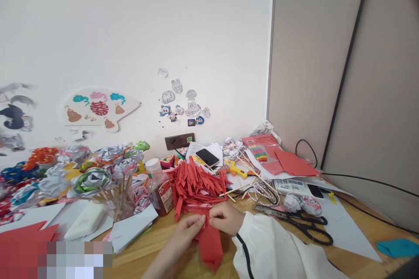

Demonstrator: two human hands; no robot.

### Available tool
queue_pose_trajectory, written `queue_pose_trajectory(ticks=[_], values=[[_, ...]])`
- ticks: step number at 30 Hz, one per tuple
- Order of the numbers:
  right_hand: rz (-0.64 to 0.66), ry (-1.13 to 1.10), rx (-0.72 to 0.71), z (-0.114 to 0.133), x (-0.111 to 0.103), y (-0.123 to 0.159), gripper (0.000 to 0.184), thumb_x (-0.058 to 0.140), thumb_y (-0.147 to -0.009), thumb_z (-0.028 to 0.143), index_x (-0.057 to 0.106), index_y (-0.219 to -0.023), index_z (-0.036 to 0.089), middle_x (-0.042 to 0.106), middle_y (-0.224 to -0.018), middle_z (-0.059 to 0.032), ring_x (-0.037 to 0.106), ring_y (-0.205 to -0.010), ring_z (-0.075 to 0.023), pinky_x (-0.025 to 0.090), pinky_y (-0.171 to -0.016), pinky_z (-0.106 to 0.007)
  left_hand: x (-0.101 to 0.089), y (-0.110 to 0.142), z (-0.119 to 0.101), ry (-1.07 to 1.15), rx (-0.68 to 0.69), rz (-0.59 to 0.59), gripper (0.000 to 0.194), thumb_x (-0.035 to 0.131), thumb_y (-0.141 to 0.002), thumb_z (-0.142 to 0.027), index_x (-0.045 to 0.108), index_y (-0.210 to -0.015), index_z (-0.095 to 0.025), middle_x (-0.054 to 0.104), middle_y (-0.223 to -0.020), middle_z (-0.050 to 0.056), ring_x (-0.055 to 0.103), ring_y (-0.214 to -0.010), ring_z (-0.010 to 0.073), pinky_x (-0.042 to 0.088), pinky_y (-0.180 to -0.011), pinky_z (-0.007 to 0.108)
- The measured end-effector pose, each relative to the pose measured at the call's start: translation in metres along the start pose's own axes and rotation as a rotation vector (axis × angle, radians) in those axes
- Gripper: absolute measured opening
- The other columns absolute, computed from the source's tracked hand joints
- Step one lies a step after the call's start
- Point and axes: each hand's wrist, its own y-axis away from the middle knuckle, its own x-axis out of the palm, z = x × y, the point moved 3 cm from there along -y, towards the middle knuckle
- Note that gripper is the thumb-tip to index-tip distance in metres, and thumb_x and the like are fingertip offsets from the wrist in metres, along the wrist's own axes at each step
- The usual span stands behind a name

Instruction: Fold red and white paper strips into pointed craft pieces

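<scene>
A folded piece of red paper [211, 246] hangs between my hands above the near edge of the wooden table, its pointed end toward me. My left hand [190, 230] pinches its upper left edge between thumb and fingers. On the other side, my right hand [228, 219], in a white sleeve, has its fingers curled closed on the paper's upper part. Just beyond my hands lies a heap of folded red paper strips [194, 183]. What the fingertips press on is partly hidden.
Paper flowers [93, 181] crowd the left side. A jar [160, 187] stands left of the heap, a phone [207, 157] behind it. To the right lie black-handled scissors [304, 222], a yellow glue gun [238, 169], bead strings [263, 192] and red sheets [294, 162]. A wall closes the back.
</scene>
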Motion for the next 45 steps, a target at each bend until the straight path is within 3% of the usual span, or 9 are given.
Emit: queue_pose_trajectory(ticks=[7, 19, 25, 28, 35, 39, 42, 45], values=[[0.07, -0.091, 0.001, 0.003, -0.001, 0.002, 0.021, 0.042, -0.07, 0.018, 0.038, -0.05, 0.014, 0.029, -0.047, 0.0068, 0.028, -0.047, -0.0053, 0.022, -0.043, -0.017, 0.002, 0.009, -0.013, -0.205, 0.084, 0.112, 0.034, 0.055, -0.062, -0.044, 0.049, -0.052, -0.012, 0.036, -0.048, -0.007, 0.025, -0.044, 0.0046, 0.019, -0.043, 0.017], [0.151, -0.063, -0.02, 0.003, -0.003, 0.003, 0.018, 0.043, -0.07, 0.019, 0.044, -0.053, 0.014, 0.036, -0.049, 0.0061, 0.033, -0.048, -0.0056, 0.025, -0.044, -0.016, 0.005, 0.014, -0.02, -0.349, 0.134, 0.19, 0.034, 0.055, -0.061, -0.046, 0.045, -0.05, -0.015, 0.034, -0.046, -0.008, 0.026, -0.043, 0.0056, 0.019, -0.043, 0.018], [0.157, -0.024, -0.012, 0.006, 0.001, 0.003, 0.022, 0.042, -0.071, 0.019, 0.041, -0.049, 0.014, 0.03, -0.046, 0.0067, 0.029, -0.046, -0.0051, 0.023, -0.042, -0.017, 0.005, 0.011, -0.017, -0.398, 0.154, 0.11, 0.034, 0.053, -0.062, -0.046, 0.044, -0.052, -0.015, 0.034, -0.047, -0.008, 0.029, -0.045, 0.0063, 0.022, -0.043, 0.018], [0.095, -0.06, -0.018, 0.006, -0.003, 0.003, 0.021, 0.042, -0.074, 0.024, 0.046, -0.055, 0.013, 0.035, -0.05, 0.0057, 0.033, -0.049, -0.0057, 0.026, -0.045, -0.017, 0.003, 0.007, -0.016, -0.368, 0.207, 0.044, 0.034, 0.052, -0.063, -0.046, 0.043, -0.052, -0.015, 0.033, -0.047, -0.009, 0.029, -0.044, 0.0058, 0.024, -0.042, 0.017], [-0.127, -0.245, 0.089, -0.004, -0.015, 0.0, 0.029, 0.041, -0.076, 0.041, 0.051, -0.074, 0.014, 0.05, -0.066, 0.0008, 0.045, -0.06, -0.0093, 0.035, -0.055, -0.02, -0.021, -0.004, -0.015, -0.079, 0.235, -0.288, 0.035, 0.058, -0.055, -0.048, 0.049, -0.065, -0.016, 0.05, -0.049, -0.006, 0.048, -0.045, 0.0099, 0.041, -0.045, 0.022], [-0.055, -0.53, 0.172, -0.015, -0.005, -0.003, 0.038, 0.049, -0.068, 0.046, 0.044, -0.09, 0.015, 0.055, -0.062, 0.0004, 0.049, -0.05, -0.009, 0.038, -0.05, -0.022, -0.036, -0.005, -0.017, 0.05, 0.285, -0.468, 0.031, 0.061, -0.054, -0.046, 0.048, -0.062, -0.018, 0.056, -0.048, -0.006, 0.056, -0.05, 0.0131, 0.046, -0.052, 0.024], [-0.173, -0.633, 0.213, -0.023, -0.002, -0.006, 0.037, 0.053, -0.065, 0.045, 0.043, -0.085, 0.015, 0.053, -0.056, 0.0024, 0.05, -0.045, -0.0083, 0.04, -0.048, -0.022, -0.035, -0.006, -0.014, 0.085, 0.249, -0.463, 0.033, 0.065, -0.049, -0.043, 0.044, -0.056, -0.019, 0.056, -0.046, -0.007, 0.057, -0.048, 0.0124, 0.048, -0.053, 0.026], [-0.292, -0.621, 0.23, -0.029, -0.006, -0.007, 0.031, 0.053, -0.065, 0.041, 0.046, -0.079, 0.015, 0.05, -0.053, 0.0044, 0.049, -0.044, -0.0076, 0.04, -0.047, -0.021, -0.027, -0.007, -0.012, 0.022, 0.185, -0.369, 0.034, 0.066, -0.047, -0.042, 0.042, -0.053, -0.018, 0.055, -0.043, -0.007, 0.057, -0.044, 0.0128, 0.048, -0.051, 0.027]])
